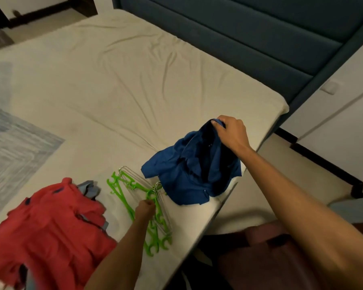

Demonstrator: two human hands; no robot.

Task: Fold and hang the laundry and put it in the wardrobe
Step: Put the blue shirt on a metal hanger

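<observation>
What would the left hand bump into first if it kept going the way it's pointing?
Probably the blue shirt. The left hand, already on the hangers, points up and right toward it, though depth is uncertain.

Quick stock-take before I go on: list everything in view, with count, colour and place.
blue shirt: one, dark blue, near bed corner, top lifted
red garment: one, red, crumpled, bed's near left
grey cloth: count unclear, grey, under the red garment
green hangers: several, bright green, between the garments
wire hangers: several, silver, on the green ones
bed: one, cream sheet
headboard: one, teal, far side
left hand: grips the hangers
right hand: pinches the shirt's top
</observation>
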